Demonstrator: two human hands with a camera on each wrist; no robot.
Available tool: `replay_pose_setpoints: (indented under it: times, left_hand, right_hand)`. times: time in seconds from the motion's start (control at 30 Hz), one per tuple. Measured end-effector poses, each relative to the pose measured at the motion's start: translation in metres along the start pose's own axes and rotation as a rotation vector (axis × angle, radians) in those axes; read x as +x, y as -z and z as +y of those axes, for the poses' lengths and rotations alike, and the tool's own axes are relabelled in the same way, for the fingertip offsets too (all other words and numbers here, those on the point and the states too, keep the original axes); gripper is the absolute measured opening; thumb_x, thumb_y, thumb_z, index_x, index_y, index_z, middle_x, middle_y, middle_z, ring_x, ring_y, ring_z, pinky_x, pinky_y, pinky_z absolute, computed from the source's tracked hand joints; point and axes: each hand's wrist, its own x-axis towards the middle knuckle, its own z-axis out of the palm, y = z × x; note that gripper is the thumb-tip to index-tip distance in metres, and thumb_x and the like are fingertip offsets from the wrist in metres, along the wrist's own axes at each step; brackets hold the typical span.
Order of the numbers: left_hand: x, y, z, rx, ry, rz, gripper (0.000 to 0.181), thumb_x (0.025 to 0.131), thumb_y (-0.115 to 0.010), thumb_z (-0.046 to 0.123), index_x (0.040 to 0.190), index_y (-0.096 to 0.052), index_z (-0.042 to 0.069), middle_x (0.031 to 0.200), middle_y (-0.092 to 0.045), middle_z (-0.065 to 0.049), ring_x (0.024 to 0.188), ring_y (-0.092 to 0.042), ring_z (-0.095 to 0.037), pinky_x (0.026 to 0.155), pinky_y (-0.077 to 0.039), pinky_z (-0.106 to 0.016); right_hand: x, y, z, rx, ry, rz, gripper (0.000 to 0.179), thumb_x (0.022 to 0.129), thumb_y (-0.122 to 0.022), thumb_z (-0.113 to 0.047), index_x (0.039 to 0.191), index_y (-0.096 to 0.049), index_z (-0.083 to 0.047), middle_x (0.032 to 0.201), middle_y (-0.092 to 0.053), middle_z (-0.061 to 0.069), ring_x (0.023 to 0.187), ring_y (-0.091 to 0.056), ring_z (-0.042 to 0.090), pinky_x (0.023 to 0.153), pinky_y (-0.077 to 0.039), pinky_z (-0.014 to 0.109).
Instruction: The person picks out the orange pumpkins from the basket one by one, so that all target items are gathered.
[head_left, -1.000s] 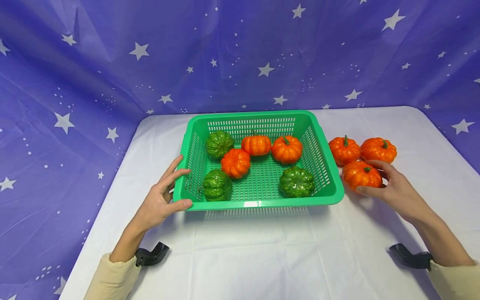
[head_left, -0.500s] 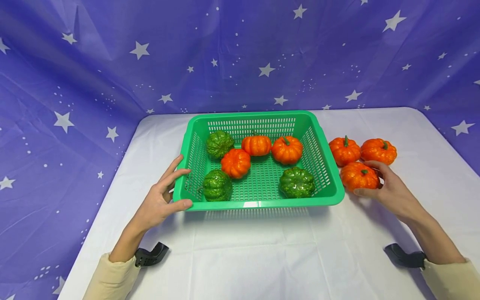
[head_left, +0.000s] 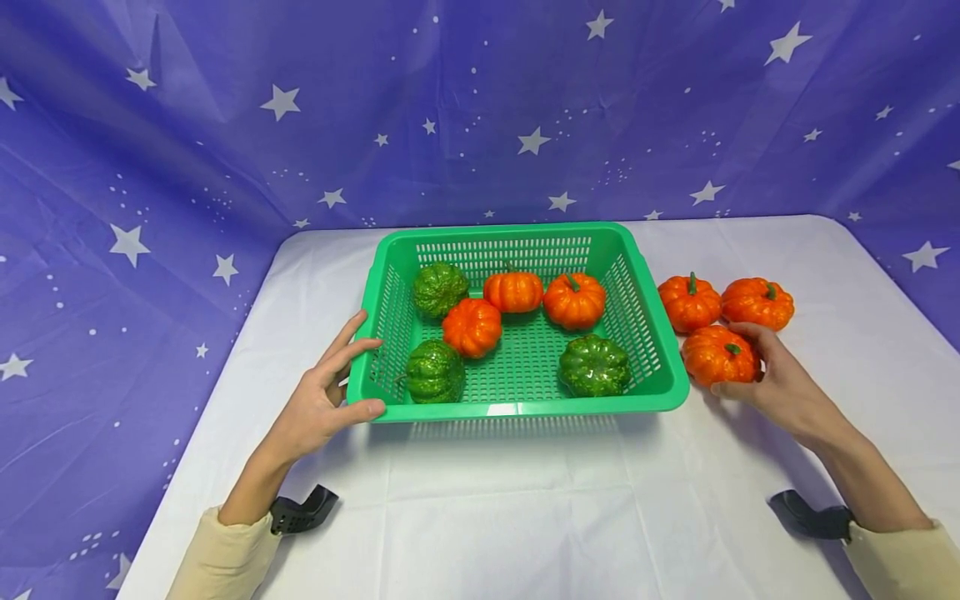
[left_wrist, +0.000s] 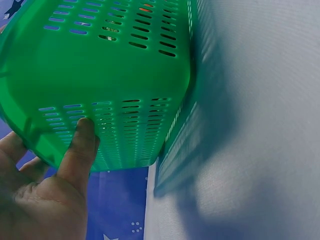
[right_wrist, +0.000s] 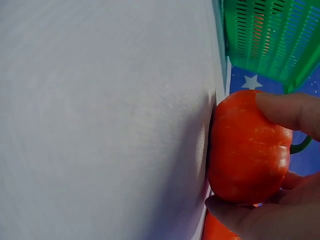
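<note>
A green plastic basket [head_left: 517,409] with slotted walls holds three green pumpkins, one of them a dark green pumpkin [head_left: 595,366], and three orange pumpkins, among them an orange pumpkin [head_left: 472,327] near the middle. At the basket's left side, my left hand [head_left: 318,404] grips the rim; in the left wrist view a digit [left_wrist: 80,150] lies against the slotted outer wall. To the right of the basket, my right hand [head_left: 783,387] holds a small orange pumpkin [right_wrist: 250,147] between thumb and fingers. That pumpkin sits low, at the cloth. Its green stem [right_wrist: 301,145] shows in the right wrist view.
Two more orange pumpkins, a left one [head_left: 689,302] and a right one [head_left: 757,302], lie just behind the held one. White cloth [head_left: 510,508] covers the table. A purple star-patterned curtain [head_left: 480,108] hangs behind and at the sides.
Over the last second my right hand and the pumpkin in it have shifted slightly left, closer to the basket. My left hand and the basket have stayed put.
</note>
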Motion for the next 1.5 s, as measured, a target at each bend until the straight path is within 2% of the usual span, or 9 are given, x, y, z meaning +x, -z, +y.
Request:
replay_pose_setpoints:
  times: [0.33,0.5,0.57,0.63,0.73,0.8,1.1,1.3,1.5]
  left_hand:
    - [-0.001,0.000,-0.001,-0.007,-0.002,0.002,0.066,0.084,-0.070,-0.007,0.143,-0.042,-0.005,0.165,-0.005,0.000,0.148,-0.006,-0.035,0.109,-0.005,-0.067]
    - [-0.002,-0.001,-0.001,-0.007,-0.001,0.005,0.066,0.084,-0.070,-0.008,0.143,-0.042,-0.005,0.165,-0.005,0.000,0.148,-0.007,-0.035,0.108,-0.007,-0.067]
    - [-0.002,-0.001,-0.002,-0.001,0.002,0.005,0.066,0.084,-0.070,-0.008,0.144,-0.042,-0.006,0.165,-0.005,0.001,0.148,-0.007,-0.034,0.109,-0.008,-0.065]
    - [-0.002,-0.002,-0.002,0.007,0.005,0.004,0.066,0.084,-0.070,-0.007,0.144,-0.041,-0.006,0.165,-0.005,0.001,0.148,-0.008,-0.033,0.110,-0.009,-0.062]
    - [-0.001,-0.002,-0.002,0.012,0.010,0.002,0.066,0.085,-0.070,-0.007,0.144,-0.041,-0.007,0.165,-0.005,0.002,0.149,-0.008,-0.031,0.112,-0.010,-0.056]
    - [-0.001,-0.001,-0.002,0.013,0.008,0.004,0.066,0.085,-0.070,-0.007,0.144,-0.041,-0.007,0.165,-0.005,0.002,0.149,-0.008,-0.031,0.113,-0.010,-0.056]
    - [0.001,0.000,-0.003,0.005,-0.001,0.004,0.066,0.084,-0.070,-0.007,0.143,-0.041,-0.007,0.165,-0.005,0.001,0.149,-0.007,-0.032,0.110,-0.006,-0.064]
    - [0.000,0.000,-0.002,0.021,0.006,0.001,0.065,0.085,-0.070,-0.006,0.144,-0.042,-0.006,0.165,-0.005,0.002,0.149,-0.008,-0.031,0.112,-0.010,-0.057]
    - [0.000,0.000,-0.001,0.010,0.003,0.004,0.065,0.084,-0.070,-0.007,0.144,-0.042,-0.006,0.165,-0.005,0.002,0.149,-0.008,-0.032,0.111,-0.008,-0.062]
  right_hand:
    - [0.000,0.000,-0.001,-0.019,-0.022,-0.020,0.086,0.085,-0.072,-0.001,0.154,-0.021,-0.004,0.146,-0.033,0.022,0.125,-0.032,0.037,0.108,-0.027,0.046]
    - [0.000,0.003,-0.004,0.028,-0.046,-0.035,0.091,0.084,-0.076,-0.007,0.157,-0.019,-0.009,0.151,-0.029,0.019,0.131,-0.028,0.038,0.108,-0.020,0.066]
    - [-0.001,0.007,-0.007,0.046,-0.052,-0.035,0.092,0.085,-0.077,-0.009,0.157,-0.020,-0.011,0.153,-0.027,0.016,0.134,-0.026,0.034,0.111,-0.019,0.060]
    - [-0.003,0.012,-0.010,0.044,-0.032,-0.022,0.090,0.085,-0.077,-0.010,0.157,-0.022,-0.011,0.152,-0.028,0.015,0.135,-0.025,0.029,0.115,-0.021,0.040]
    - [-0.005,0.021,-0.019,0.036,0.030,0.016,0.084,0.087,-0.074,-0.006,0.155,-0.026,-0.008,0.152,-0.029,0.015,0.140,-0.023,0.022,0.109,-0.021,0.014]
    - [-0.005,0.026,-0.028,0.021,0.071,0.042,0.078,0.088,-0.073,-0.004,0.153,-0.030,-0.006,0.150,-0.032,0.014,0.139,-0.027,0.018,0.103,-0.025,0.007]
    - [-0.005,0.026,-0.076,0.038,0.204,0.036,0.063,0.086,-0.073,0.003,0.142,-0.047,-0.007,0.137,-0.047,0.002,0.121,-0.048,0.006,0.096,-0.038,0.010]
    - [0.001,0.020,-0.111,0.012,0.228,-0.023,0.062,0.085,-0.076,-0.001,0.141,-0.051,-0.011,0.136,-0.052,0.001,0.117,-0.054,0.006,0.091,-0.041,0.010]
    - [0.020,0.013,-0.152,0.029,0.270,-0.083,0.060,0.085,-0.076,0.000,0.140,-0.053,-0.010,0.139,-0.052,0.002,0.116,-0.057,0.012,0.085,-0.049,0.016]
